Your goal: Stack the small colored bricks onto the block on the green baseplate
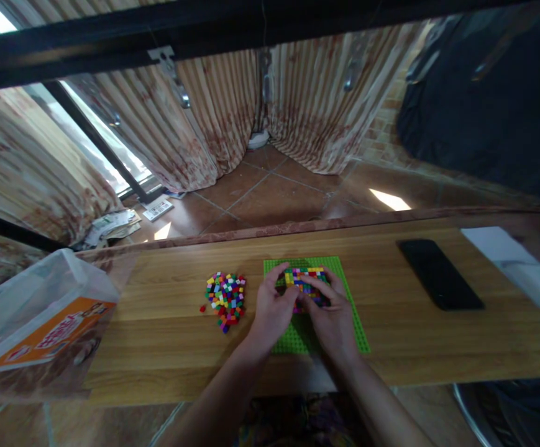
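A green studded baseplate lies on the wooden table before me. On it sits a block of small coloured toy bricks, partly covered by my fingers. My left hand curls round the block's left side, its index finger at the far corner and its thumb at the near side. From the right, my right hand bends over the block, with fingers on its top and right edge. The two thumbs nearly meet at the block's front. Whether a single loose brick is pinched there is hidden. A pile of loose bricks lies left of the baseplate.
One red brick lies apart from the pile. A clear plastic box with an orange label stands at the table's left end. To the right are a black phone and white paper. Curtains hang beyond the table.
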`<action>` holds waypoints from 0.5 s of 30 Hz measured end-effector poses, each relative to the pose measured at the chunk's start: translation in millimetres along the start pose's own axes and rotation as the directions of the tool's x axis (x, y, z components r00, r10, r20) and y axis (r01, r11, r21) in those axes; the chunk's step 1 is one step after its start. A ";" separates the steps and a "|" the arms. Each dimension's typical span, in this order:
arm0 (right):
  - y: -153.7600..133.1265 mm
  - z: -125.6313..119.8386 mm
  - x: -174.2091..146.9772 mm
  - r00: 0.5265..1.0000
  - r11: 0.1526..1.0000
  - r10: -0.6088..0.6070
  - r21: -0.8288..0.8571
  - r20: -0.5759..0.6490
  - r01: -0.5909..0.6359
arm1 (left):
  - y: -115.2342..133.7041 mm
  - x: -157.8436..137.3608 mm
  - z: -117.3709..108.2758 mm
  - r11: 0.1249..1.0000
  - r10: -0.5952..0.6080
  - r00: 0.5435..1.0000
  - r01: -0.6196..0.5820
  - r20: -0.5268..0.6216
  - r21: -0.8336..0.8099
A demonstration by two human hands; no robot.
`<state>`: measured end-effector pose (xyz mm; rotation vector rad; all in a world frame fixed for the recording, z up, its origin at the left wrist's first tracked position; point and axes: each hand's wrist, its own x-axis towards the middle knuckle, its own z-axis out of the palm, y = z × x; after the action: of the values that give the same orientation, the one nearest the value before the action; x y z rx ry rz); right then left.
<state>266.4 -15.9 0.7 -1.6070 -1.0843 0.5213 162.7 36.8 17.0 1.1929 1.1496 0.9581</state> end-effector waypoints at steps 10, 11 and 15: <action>-3.7 -1.5 -0.1 1.000 0.999 0.009 -0.034 0.030 -0.008 | -4.7 -1.2 2.5 0.997 0.043 0.999 -0.041 -0.016 0.067; -3.2 -2.0 0.2 0.999 0.999 0.012 -0.034 0.035 -0.011 | -4.7 -1.2 3.1 0.997 0.038 0.999 -0.037 -0.019 0.072; 0.9 -5.7 0.8 0.998 0.999 0.003 -0.039 0.059 -0.001 | -6.6 -0.8 4.9 0.994 0.038 0.998 -0.034 -0.042 0.102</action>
<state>271.6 -18.2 1.8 -1.6356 -1.1432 0.5544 167.1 34.1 10.6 1.2825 1.2277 0.9671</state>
